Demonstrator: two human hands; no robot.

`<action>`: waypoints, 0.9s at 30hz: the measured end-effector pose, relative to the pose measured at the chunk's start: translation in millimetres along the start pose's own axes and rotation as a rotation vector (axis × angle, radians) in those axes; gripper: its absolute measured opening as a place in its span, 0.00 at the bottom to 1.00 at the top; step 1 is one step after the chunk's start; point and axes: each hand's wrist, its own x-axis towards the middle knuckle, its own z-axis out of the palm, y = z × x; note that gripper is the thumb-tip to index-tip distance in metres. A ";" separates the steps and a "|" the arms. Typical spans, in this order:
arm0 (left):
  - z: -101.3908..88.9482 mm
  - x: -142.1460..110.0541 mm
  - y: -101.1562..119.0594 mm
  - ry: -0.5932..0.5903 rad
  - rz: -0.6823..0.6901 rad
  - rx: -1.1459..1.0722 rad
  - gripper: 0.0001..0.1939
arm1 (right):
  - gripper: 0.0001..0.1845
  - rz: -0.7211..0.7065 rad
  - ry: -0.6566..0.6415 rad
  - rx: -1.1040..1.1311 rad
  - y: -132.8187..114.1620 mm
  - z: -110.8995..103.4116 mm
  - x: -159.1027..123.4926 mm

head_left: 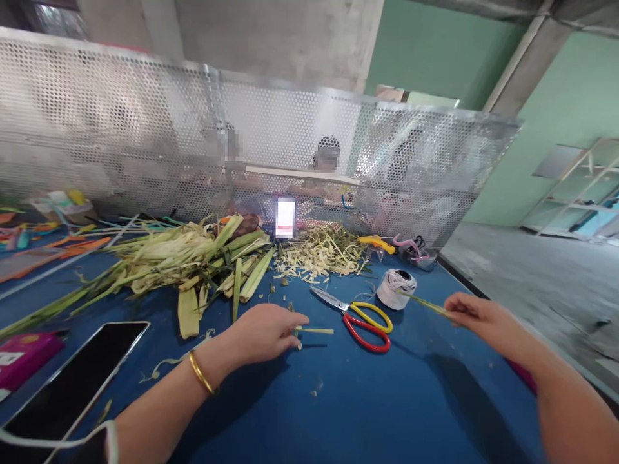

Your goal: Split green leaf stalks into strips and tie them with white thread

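Observation:
My left hand (268,332), with a gold bangle on the wrist, rests low over the blue table (338,412) and pinches a short pale leaf strip (316,330) that lies flat. My right hand (478,317) is raised at the right and pinches a thin green leaf strip (425,303) that points left toward a spool of white string (396,288). Scissors (360,316) with red and yellow handles lie between my hands, blades pointing up-left.
A pile of green and pale palm leaves (178,261) and a heap of cut shavings (322,252) lie at the back. A black tablet (72,386) and a pink box (24,354) sit at the left. Behind a perforated metal screen (290,148), other people sit.

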 end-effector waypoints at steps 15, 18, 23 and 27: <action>26.8 6.4 29.4 0.618 -0.294 -0.789 0.15 | 0.08 -0.310 0.037 0.526 -179.2 159.8 -18.8; 31.7 7.5 20.9 0.623 -0.327 -0.688 0.15 | 0.06 -0.294 -0.011 0.478 -172.5 165.7 -22.8; 32.5 9.5 22.2 0.642 -0.389 -0.789 0.17 | 0.05 -0.297 -0.093 0.415 -170.4 160.6 -25.7; 34.1 9.3 27.1 0.501 -0.339 -0.901 0.18 | 0.09 -0.212 -0.055 0.484 -170.2 158.3 -24.8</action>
